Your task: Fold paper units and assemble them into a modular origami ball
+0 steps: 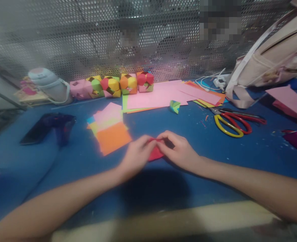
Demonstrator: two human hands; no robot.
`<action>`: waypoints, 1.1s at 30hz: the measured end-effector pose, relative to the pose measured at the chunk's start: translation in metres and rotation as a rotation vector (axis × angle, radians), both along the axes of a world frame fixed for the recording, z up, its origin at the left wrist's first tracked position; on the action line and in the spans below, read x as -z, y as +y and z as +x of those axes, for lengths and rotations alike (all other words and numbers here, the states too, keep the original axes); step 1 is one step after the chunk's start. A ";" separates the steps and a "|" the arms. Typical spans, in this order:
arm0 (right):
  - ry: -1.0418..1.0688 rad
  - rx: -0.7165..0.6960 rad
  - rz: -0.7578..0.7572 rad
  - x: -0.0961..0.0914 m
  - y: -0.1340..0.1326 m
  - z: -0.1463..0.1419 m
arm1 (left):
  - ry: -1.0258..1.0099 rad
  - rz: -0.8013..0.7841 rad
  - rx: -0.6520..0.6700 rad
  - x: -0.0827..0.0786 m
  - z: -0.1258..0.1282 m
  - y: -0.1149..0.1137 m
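A small piece of red paper (pixel 155 154) is pinched between my two hands, low over the blue table. My left hand (pixel 139 152) grips its left side with thumb and fingers. On the right side, my right hand (pixel 178 148) holds the paper's upper edge, fingers curled. The fingers cover much of the paper, so its folds are hard to make out. Just beyond my left hand lies a loose pile of square paper sheets, an orange sheet (pixel 114 137) on top and a pink sheet (pixel 109 112) behind it.
Several folded paper balls (pixel 110 86) line the back beside a white bottle (pixel 49 85). Large pink sheets (pixel 153 95) and a small green folded piece (pixel 175 106) lie ahead. Scissors (pixel 229 126) rest at right, near a bag (pixel 271 57). A dark glue gun (pixel 61 126) sits left.
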State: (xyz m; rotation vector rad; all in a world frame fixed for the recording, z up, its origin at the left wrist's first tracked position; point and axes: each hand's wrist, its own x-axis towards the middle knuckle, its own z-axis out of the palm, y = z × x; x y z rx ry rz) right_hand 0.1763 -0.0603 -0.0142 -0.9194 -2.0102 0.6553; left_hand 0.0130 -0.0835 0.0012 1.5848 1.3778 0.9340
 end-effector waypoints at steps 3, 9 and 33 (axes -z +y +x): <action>-0.001 0.006 -0.058 -0.002 -0.001 -0.001 | 0.017 0.015 -0.004 -0.001 -0.001 0.000; -0.014 0.018 -0.108 -0.003 0.000 0.000 | 0.001 -0.003 -0.029 -0.003 0.000 0.001; 0.029 -0.018 -0.057 -0.002 0.005 0.002 | -0.065 0.030 -0.032 0.008 -0.005 0.005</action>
